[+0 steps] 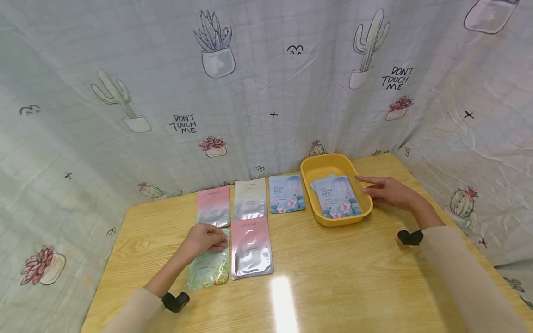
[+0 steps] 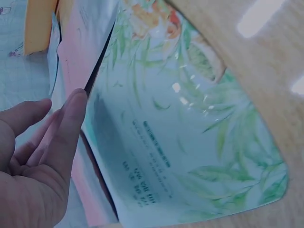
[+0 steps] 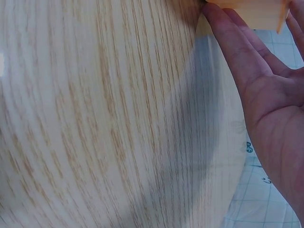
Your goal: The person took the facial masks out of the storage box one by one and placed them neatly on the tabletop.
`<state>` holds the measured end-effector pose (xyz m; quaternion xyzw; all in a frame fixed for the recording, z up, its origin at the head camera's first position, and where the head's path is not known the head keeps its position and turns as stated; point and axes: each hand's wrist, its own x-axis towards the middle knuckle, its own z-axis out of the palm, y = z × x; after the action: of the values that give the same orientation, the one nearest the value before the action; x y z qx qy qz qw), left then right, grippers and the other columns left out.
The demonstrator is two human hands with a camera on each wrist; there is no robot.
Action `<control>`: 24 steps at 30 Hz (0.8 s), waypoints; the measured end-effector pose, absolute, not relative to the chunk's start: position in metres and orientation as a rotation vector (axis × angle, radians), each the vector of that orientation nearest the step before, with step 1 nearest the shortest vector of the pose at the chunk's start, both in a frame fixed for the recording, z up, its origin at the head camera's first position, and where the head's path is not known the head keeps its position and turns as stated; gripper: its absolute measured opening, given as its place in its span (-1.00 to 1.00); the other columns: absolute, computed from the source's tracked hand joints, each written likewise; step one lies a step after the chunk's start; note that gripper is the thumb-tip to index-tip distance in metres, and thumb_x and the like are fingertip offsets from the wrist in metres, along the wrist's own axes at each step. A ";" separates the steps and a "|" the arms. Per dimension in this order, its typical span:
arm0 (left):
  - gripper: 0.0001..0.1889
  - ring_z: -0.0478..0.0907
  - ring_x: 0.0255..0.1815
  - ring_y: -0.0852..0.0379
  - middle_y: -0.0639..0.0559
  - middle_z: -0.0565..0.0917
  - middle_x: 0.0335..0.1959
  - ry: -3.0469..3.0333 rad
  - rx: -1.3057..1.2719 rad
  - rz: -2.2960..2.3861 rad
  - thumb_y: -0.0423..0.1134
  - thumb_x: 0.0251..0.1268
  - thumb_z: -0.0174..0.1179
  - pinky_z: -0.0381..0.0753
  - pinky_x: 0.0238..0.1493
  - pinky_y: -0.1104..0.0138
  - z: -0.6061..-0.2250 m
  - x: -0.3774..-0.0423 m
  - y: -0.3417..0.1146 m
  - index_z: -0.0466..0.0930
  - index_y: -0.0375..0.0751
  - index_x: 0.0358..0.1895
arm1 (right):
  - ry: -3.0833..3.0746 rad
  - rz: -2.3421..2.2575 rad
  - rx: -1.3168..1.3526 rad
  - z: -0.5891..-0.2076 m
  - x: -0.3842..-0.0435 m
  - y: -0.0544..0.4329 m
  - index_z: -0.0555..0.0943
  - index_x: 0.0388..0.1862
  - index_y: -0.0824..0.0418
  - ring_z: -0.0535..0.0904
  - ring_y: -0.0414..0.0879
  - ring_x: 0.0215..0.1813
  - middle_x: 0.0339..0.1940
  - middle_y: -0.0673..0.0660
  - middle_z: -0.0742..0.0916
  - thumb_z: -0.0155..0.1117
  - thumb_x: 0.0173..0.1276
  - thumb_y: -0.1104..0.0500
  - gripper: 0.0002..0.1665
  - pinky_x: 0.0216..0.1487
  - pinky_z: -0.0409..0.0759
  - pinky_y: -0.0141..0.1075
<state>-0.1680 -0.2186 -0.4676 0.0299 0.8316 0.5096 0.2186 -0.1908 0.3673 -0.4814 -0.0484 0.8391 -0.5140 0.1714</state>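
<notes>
My left hand point(image 1: 207, 241) lies over the upper part of a green, leaf-printed sheet mask packet point(image 1: 209, 268). In the left wrist view a fingertip point(image 2: 77, 97) touches that packet's edge, while the thumb stands apart from it. Above it lies a pink and silver packet point(image 1: 213, 206), and to the right another pink and silver one point(image 1: 251, 249). My right hand point(image 1: 389, 192) reaches to the right side of a yellow plastic basket point(image 1: 310, 173), its straight fingers at the rim and outer wall. Inside the basket are blue lotus-printed packets point(image 1: 337, 196), one overlapping another.
A cream and silver packet point(image 1: 250, 199) and a blue lotus-printed packet point(image 1: 287, 194) lie in the back row, left of the basket. All rest on a wooden table point(image 1: 333, 277). A cactus-print curtain point(image 1: 266, 92) hangs behind and along the sides. Light glares off the table front.
</notes>
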 end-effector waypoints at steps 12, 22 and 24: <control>-0.78 0.76 -0.15 0.03 -0.09 0.80 -0.18 2.665 0.613 1.056 -0.29 0.42 0.28 0.73 -0.15 0.26 -0.449 -0.193 -0.170 0.74 -0.34 0.00 | 2.393 -1.454 -0.132 -0.479 -0.192 0.368 0.26 0.61 0.08 0.53 0.25 0.34 0.45 0.46 0.44 0.27 0.50 -0.12 -0.18 0.16 0.66 -0.07; -0.80 0.73 -0.06 0.07 -0.01 0.78 -0.07 2.590 0.815 1.051 -0.22 0.49 0.24 0.72 -0.08 0.28 -0.422 -0.217 -0.072 0.73 -0.17 0.03 | 2.340 -1.498 -0.115 -0.483 -0.190 0.368 0.23 0.63 0.09 0.52 0.23 0.35 0.45 0.49 0.43 0.27 0.51 -0.09 -0.18 0.19 0.64 -0.03; -0.79 0.72 -0.04 0.07 0.00 0.77 -0.05 2.578 0.844 1.055 -0.22 0.50 0.23 0.71 -0.04 0.28 -0.420 -0.224 -0.053 0.73 -0.17 0.04 | 2.348 -1.492 -0.127 -0.482 -0.190 0.367 0.23 0.62 0.09 0.53 0.22 0.34 0.44 0.49 0.44 0.25 0.52 -0.08 -0.20 0.19 0.64 -0.02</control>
<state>-0.2238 -0.0534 -0.4197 0.2881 0.8799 0.3600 0.1153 -0.1901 0.3667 -0.4821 -0.0450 0.8297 -0.5273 0.1775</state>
